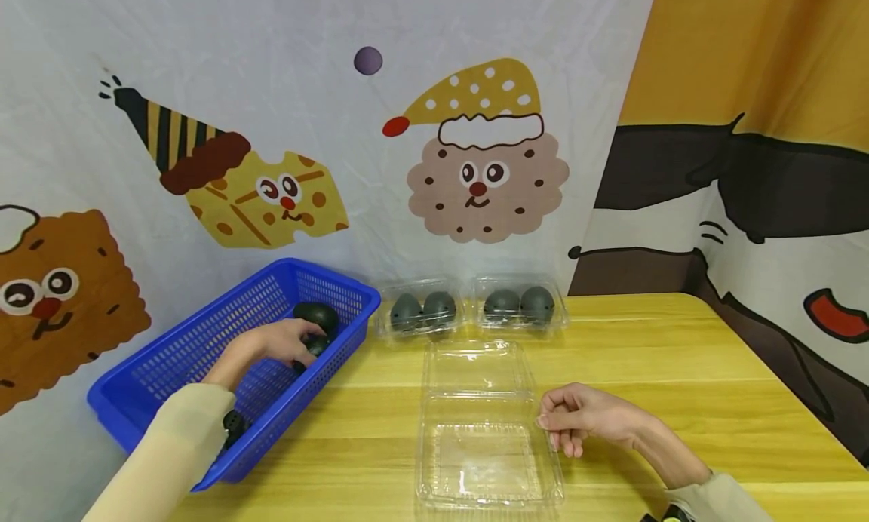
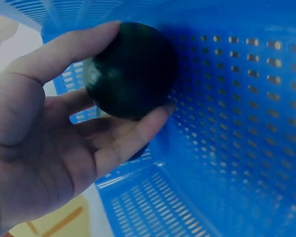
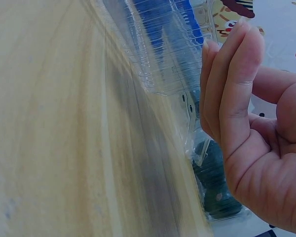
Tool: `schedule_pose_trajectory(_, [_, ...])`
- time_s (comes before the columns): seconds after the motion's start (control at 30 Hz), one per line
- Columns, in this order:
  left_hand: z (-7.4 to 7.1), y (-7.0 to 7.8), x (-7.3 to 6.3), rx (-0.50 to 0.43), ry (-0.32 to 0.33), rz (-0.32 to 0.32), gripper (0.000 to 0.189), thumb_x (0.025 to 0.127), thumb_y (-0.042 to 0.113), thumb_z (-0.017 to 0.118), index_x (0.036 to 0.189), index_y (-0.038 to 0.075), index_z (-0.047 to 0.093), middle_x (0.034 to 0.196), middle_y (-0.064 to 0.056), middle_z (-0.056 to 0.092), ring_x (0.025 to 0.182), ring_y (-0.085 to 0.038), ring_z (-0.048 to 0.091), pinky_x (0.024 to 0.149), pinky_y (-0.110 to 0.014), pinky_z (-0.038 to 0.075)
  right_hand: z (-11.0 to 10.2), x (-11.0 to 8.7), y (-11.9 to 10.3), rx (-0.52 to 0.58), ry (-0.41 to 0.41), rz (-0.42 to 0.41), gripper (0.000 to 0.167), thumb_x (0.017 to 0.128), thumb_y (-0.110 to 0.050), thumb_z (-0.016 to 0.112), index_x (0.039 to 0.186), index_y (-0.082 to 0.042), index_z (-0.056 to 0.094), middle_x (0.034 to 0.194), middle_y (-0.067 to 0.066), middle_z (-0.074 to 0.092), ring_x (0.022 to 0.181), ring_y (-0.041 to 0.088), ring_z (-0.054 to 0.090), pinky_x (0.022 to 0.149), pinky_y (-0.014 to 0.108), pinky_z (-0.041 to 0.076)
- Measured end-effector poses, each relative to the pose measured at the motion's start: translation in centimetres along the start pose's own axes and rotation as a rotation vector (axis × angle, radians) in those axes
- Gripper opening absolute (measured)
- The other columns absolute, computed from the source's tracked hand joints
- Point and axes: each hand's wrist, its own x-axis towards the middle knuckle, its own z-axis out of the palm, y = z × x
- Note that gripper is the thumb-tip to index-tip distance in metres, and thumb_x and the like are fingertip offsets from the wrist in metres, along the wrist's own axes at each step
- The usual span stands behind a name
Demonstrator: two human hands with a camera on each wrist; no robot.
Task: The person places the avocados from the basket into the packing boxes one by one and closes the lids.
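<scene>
Inside the blue basket, my left hand grips a dark green avocado, thumb on one side and fingers on the other. Another avocado lies beyond that hand, near the basket's far end. On the table a clear plastic clamshell box lies unfolded, its lid half toward the wall. By the box's right edge, my right hand has its fingers loosely bent and its thumb tip right at the rim. Nothing shows between thumb and fingers in the right wrist view.
Two closed clear boxes, a left one and a right one, stand by the wall, each with two avocados inside. A printed cloth hangs behind the wooden table. The basket stands at the table's left.
</scene>
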Motion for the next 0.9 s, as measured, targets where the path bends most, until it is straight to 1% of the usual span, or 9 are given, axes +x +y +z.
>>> schedule_pose_trajectory(0.13, [-0.2,0.4,0.0,0.171,0.059,0.023,0.068,0.073,0.008,0.080,0.135,-0.009,0.056,0.128,-0.027,0.060,0.116,-0.043,0.058,0.086,-0.050,0.055,0.0,-0.1,0.1,0.011,0.001,0.000,0.030,0.104,-0.004,0.051,0.105,0.026,0.045,0.084,0.005,0.070,0.064,0.005,0.065,0.057,0.020,0.055])
schedule_pose_trajectory(0.2, [-0.4,0.6,-0.1,0.205,0.084,0.022,0.069,0.071,0.011,0.083,0.132,-0.008,0.059,0.124,-0.025,0.062,0.113,-0.042,0.060,0.087,-0.051,0.054,0.0,-0.1,0.1,0.013,0.002,0.001,0.029,0.104,-0.004,0.051,0.105,0.025,0.047,0.084,0.005,0.070,0.064,0.005,0.065,0.057,0.020,0.055])
schedule_pose_trajectory(0.33, [-0.8,0.6,-0.4,0.195,0.134,0.032,0.071,0.069,0.017,0.086,0.130,-0.008,0.061,0.119,-0.024,0.064,0.107,-0.040,0.062,0.084,-0.051,0.055,0.0,0.0,0.2,0.008,0.005,-0.001,0.026,0.104,-0.004,0.052,0.104,0.022,0.049,0.083,0.005,0.070,0.064,0.005,0.065,0.057,0.020,0.055])
schedule_pose_trajectory(0.5, [-1.4,0.7,-0.8,0.161,0.183,0.071,0.073,0.071,0.023,0.088,0.130,-0.008,0.060,0.118,-0.026,0.064,0.103,-0.037,0.062,0.080,-0.047,0.056,0.0,0.0,0.2,0.008,0.000,-0.005,0.028,0.104,-0.003,0.052,0.104,0.024,0.047,0.084,0.006,0.070,0.064,0.005,0.065,0.057,0.019,0.055])
schedule_pose_trajectory(0.6, [-1.8,0.8,-1.1,0.147,0.196,0.097,0.074,0.072,0.025,0.088,0.132,-0.008,0.059,0.116,-0.025,0.065,0.099,-0.034,0.062,0.077,-0.044,0.056,0.0,0.0,0.2,0.007,0.002,-0.004,0.026,0.104,-0.004,0.052,0.104,0.022,0.049,0.084,0.006,0.070,0.064,0.005,0.065,0.057,0.019,0.055])
schedule_pose_trajectory(0.73, [-2.2,1.2,-1.4,0.143,0.217,0.126,0.075,0.073,0.026,0.087,0.133,-0.009,0.058,0.110,-0.021,0.067,0.093,-0.030,0.063,0.073,-0.040,0.055,0.0,-0.1,0.2,0.006,0.007,0.001,0.021,0.104,-0.004,0.052,0.103,0.017,0.053,0.084,0.006,0.070,0.064,0.006,0.065,0.057,0.020,0.055])
schedule_pose_trajectory(0.9, [-2.6,1.7,-1.9,0.144,0.233,0.145,0.076,0.075,0.028,0.087,0.135,-0.007,0.057,0.111,-0.020,0.067,0.093,-0.029,0.061,0.073,-0.039,0.053,0.0,-0.1,0.1,0.005,0.011,0.008,0.019,0.104,-0.005,0.052,0.103,0.014,0.055,0.084,0.006,0.070,0.064,0.006,0.065,0.057,0.020,0.055])
